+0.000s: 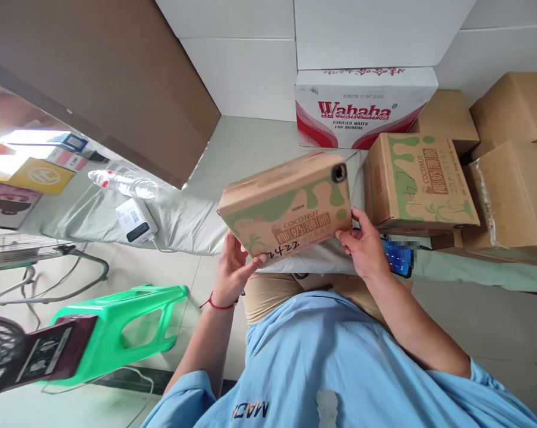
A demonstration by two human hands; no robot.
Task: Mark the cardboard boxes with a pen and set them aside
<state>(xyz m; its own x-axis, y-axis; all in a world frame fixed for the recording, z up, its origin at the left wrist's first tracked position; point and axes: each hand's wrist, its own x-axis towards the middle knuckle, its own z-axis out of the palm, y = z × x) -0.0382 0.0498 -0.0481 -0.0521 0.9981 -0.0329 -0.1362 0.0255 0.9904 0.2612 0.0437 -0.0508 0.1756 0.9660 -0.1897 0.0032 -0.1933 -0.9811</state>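
A brown cardboard box (pixel 290 208) with green drips and the word COCONUT is held tilted in front of me. My left hand (pixel 237 267) grips its lower left corner, the thumb lying on the printed face near handwritten figures. At the lower right corner, my right hand (pixel 362 244) pinches the box between thumb and fingers. A dark round hole shows in the box's upper right corner. What lies inside the box is hidden. Just beyond my right hand, a smartphone (pixel 397 257) with a lit screen rests at the edge of the covered table.
A similar coconut box (pixel 429 184) and plain cartons (pixel 509 196) stand on the right. Behind is a white Wahaha carton (pixel 366 113). To the left are a water bottle (pixel 126 183), a white device (pixel 136 221), a large brown panel (pixel 117 77) and a green stool (pixel 117 333).
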